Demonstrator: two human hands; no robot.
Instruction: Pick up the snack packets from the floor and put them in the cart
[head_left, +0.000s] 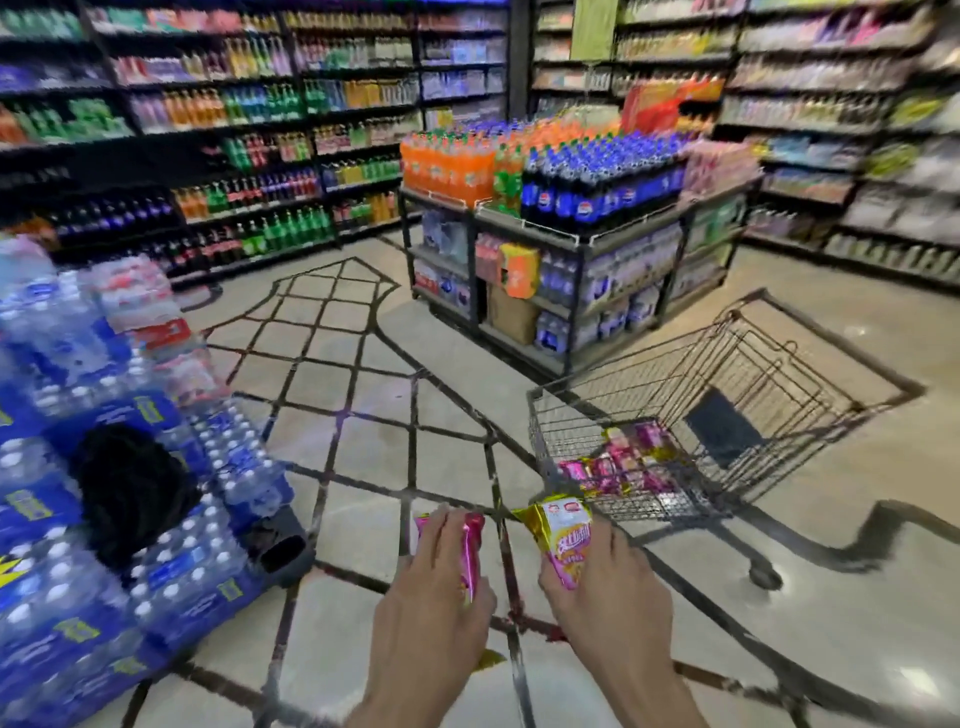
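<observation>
My left hand (434, 587) grips a pink snack packet (472, 551), held edge-on above the tiled floor. My right hand (608, 582) holds a pink and yellow snack packet (563, 540) with its printed face up. Both hands are low in the middle of the view, just left of and in front of the wire shopping cart (727, 374). Several pink and gold snack packets (618, 465) lie in the cart's basket near its closest corner. A small yellow packet corner (491, 659) shows under my left wrist.
Stacked packs of bottled water (104, 467) stand at the left, with a black bundle (130, 488) on them. A display stand of soda bottles (566, 208) is behind the cart. Shelves line the back walls. Tiled floor (337, 364) stretches ahead.
</observation>
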